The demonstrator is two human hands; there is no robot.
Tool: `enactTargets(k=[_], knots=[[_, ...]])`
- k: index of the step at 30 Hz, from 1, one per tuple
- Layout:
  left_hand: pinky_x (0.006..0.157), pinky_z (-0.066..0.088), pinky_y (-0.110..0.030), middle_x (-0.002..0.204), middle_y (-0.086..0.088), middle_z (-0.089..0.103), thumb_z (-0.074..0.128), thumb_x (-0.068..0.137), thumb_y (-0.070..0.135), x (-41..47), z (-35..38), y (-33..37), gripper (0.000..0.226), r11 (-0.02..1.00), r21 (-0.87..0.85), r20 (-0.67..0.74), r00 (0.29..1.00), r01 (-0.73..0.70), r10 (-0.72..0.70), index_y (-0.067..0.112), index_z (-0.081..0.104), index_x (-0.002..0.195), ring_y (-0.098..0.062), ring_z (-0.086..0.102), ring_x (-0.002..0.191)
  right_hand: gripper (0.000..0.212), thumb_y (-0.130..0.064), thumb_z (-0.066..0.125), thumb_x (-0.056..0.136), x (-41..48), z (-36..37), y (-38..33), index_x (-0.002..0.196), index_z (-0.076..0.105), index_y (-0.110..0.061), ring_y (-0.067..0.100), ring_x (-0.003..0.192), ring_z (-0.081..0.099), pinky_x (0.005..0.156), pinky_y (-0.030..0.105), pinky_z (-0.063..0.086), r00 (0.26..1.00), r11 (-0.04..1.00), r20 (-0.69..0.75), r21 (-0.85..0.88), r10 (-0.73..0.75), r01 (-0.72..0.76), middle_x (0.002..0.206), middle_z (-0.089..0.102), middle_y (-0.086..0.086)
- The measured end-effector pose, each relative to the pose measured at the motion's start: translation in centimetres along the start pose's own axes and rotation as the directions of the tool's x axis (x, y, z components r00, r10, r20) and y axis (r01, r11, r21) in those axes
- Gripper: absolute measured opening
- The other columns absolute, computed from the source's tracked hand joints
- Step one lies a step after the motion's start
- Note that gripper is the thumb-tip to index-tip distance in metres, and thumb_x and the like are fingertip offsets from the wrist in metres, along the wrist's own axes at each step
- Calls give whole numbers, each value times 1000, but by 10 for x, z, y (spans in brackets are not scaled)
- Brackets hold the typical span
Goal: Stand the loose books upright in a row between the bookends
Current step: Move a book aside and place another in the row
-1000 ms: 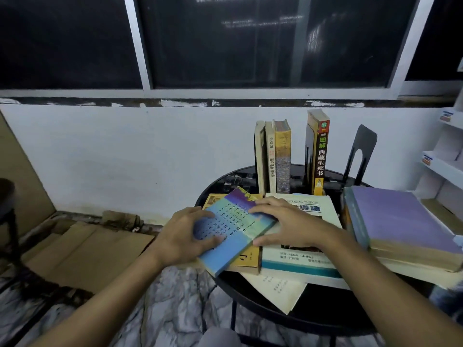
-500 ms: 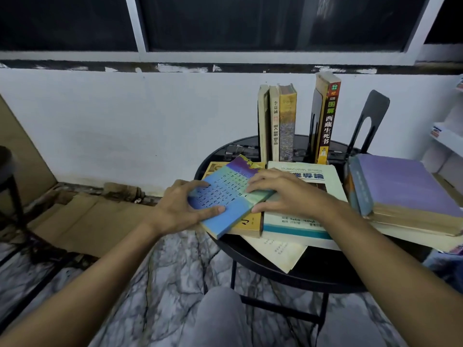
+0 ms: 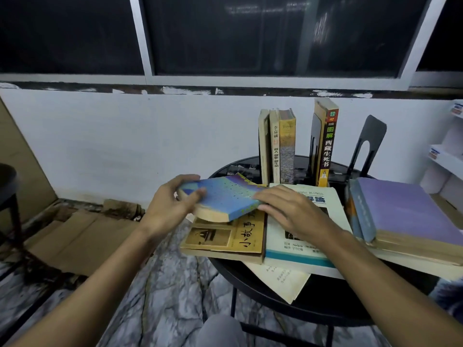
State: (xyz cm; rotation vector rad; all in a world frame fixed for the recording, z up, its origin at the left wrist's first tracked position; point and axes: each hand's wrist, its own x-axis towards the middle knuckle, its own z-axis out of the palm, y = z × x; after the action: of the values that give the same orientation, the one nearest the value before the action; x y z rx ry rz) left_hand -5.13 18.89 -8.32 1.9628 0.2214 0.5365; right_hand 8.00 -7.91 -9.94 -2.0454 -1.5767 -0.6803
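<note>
Now | left hand (image 3: pixel 172 209) fingers grip blue book (image 3: pixel 225 196) | right hand (image 3: pixel 293 209) flat | black table (image 3: pixel 325 296), white wall (image 3: pixel 125 136)

Worn on the head, wide-angle, facing forward and down toward a white wall (image 3: pixel 125 136). Sits close over the round black table (image 3: pixel 338 296) at 3 to 5 o'clock, with forearms entering from 5 and 7 o'clock and left hand (image 3: pixel 170 206) and right hand (image 3: pixel 293 211) meeting at the blue book (image 3: pixel 225 199) near centre. Takes in the dark window (image 3: pixel 225 33) at 12 o'clock and marbled floor (image 3: pixel 162 284) at 7.
</note>
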Motion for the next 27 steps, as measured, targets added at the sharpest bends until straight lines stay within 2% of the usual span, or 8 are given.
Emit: enactTargets(k=[2, 6, 10, 16, 19, 22, 24, 27], knots=[[69, 61, -27, 118, -12, 63, 68, 97, 31, 2, 3, 13, 36, 987, -156, -44, 999, -25, 18, 32, 58, 131, -11, 72, 81, 29, -20, 57, 102, 6, -5, -1, 126, 65, -5, 18, 111, 62, 98, 36, 50, 999, 1000, -37, 13, 27, -27, 120, 68, 5], [86, 62, -36, 124, -11, 61, 63, 98, 33, 12, 6, 34, 53, 947, -316, -47, 998, -59, 46, 33, 42, 146, -22, 76, 97, 30, -18, 54, 102, 16, -17, -6, 127, 63, -5, 16, 104, 63, 90, 33, 53, 991, 996, -98, 19, 91, -89, 114, 67, 5], [88, 62, -35, 130, -8, 60, 65, 89, 45, 27, 6, 46, 66, 955, -282, 4, 995, -93, 98, 30, 41, 149, -20, 74, 102, 30, -24, 50, 103, 22, -23, -6, 124, 62, -7, 15, 97, 65, 78, 32, 58, 981, 991, -136, 6, 136, -137, 112, 68, 6], [92, 60, -38, 141, 7, 56, 81, 77, 51, 50, 7, 47, 85, 970, -207, 87, 985, -127, 148, 40, 38, 149, -13, 68, 114, 32, -32, 46, 101, 22, -31, -6, 121, 61, -12, 12, 96, 66, 67, 32, 60, 973, 983, -145, 33, 181, -178, 109, 68, 3], [93, 58, -34, 141, 14, 55, 87, 69, 57, 56, 18, 45, 101, 977, -132, 57, 982, -170, 179, 46, 30, 151, -7, 67, 113, 29, -31, 49, 100, 23, -31, -8, 120, 61, -12, 9, 96, 65, 67, 30, 60, 968, 979, -147, 52, 204, -198, 109, 67, 1], [80, 55, -17, 144, 16, 50, 87, 70, 51, 58, 32, 49, 107, 971, -102, 32, 975, -215, 220, 44, 23, 155, -6, 63, 117, 29, -31, 51, 99, 23, -32, -9, 121, 60, -14, 6, 98, 63, 67, 28, 60, 957, 967, -154, 104, 247, -232, 109, 64, -4], [72, 55, -12, 147, 16, 45, 87, 72, 42, 60, 43, 52, 107, 965, -109, 34, 970, -238, 243, 42, 22, 157, -7, 59, 121, 28, -27, 55, 99, 24, -33, -9, 125, 59, -15, 4, 101, 61, 68, 28, 61, 949, 958, -158, 138, 273, -253, 110, 60, -10], [77, 57, -14, 151, 18, 38, 88, 74, 39, 62, 59, 53, 112, 958, -109, 48, 961, -266, 273, 44, 16, 159, -4, 53, 126, 40, -21, 59, 98, 26, -38, -8, 137, 51, -21, 2, 106, 58, 75, 27, 60, 937, 936, -132, 193, 323, -296, 114, 58, -13]])
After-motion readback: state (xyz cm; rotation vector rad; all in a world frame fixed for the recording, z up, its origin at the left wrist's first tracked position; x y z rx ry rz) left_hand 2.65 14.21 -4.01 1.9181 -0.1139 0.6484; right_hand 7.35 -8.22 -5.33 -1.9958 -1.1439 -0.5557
